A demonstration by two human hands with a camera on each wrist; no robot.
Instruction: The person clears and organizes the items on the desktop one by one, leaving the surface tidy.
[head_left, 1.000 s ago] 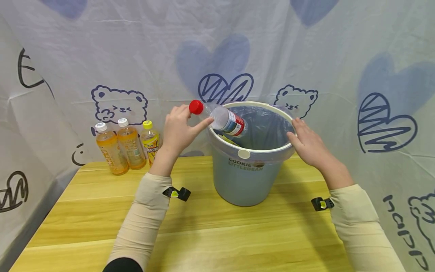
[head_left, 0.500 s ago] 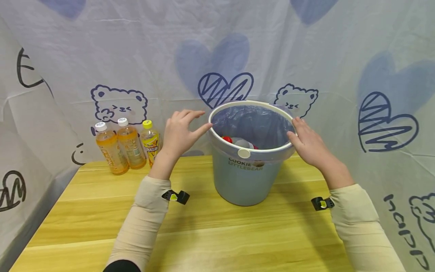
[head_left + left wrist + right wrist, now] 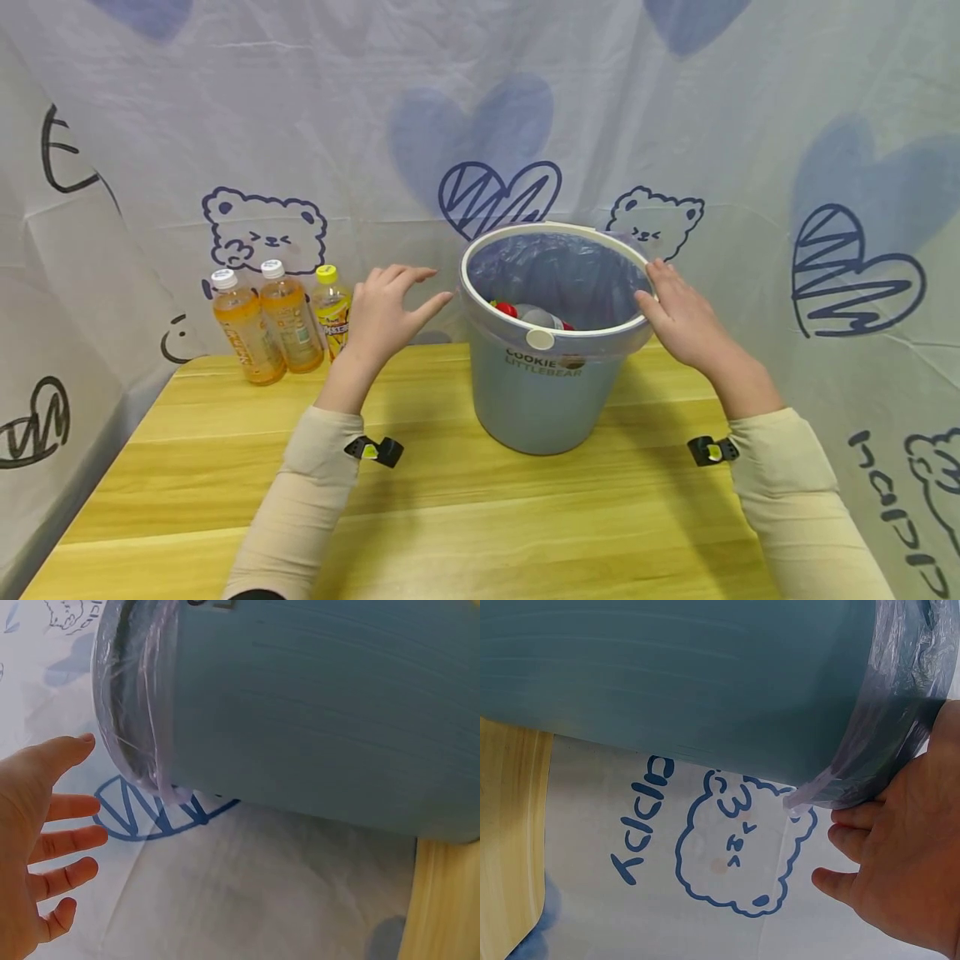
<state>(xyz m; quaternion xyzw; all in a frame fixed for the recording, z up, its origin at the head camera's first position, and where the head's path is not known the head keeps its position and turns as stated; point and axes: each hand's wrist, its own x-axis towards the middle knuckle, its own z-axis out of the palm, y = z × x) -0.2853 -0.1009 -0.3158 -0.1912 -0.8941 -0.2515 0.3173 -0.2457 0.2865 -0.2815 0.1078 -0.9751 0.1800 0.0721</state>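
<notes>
A blue-grey trash bin [image 3: 543, 408] with a white rim and a plastic liner [image 3: 562, 262] stands on the table. Inside it lies a clear plastic bottle with a red cap [image 3: 507, 309]; its lower part is hidden by the rim. My left hand [image 3: 386, 321] hovers left of the bin, fingers apart, holding nothing; the left wrist view shows a gap between the thumb [image 3: 73, 751] and the rim. On the bin's right side my right hand [image 3: 678, 317] rests against the rim. In the right wrist view its fingers [image 3: 855, 817] touch the liner-covered edge.
Two orange-tinted bottles with white caps [image 3: 247, 337] [image 3: 291, 325] and a yellow-capped bottle [image 3: 330, 308] stand upright at the table's back left. The wooden table [image 3: 465, 517] meets a patterned cloth backdrop [image 3: 360, 125] behind and at both sides.
My left hand let go of the red-capped bottle, which dropped into the bin. That hand then drew back left and slightly down. My right hand stayed on the rim.
</notes>
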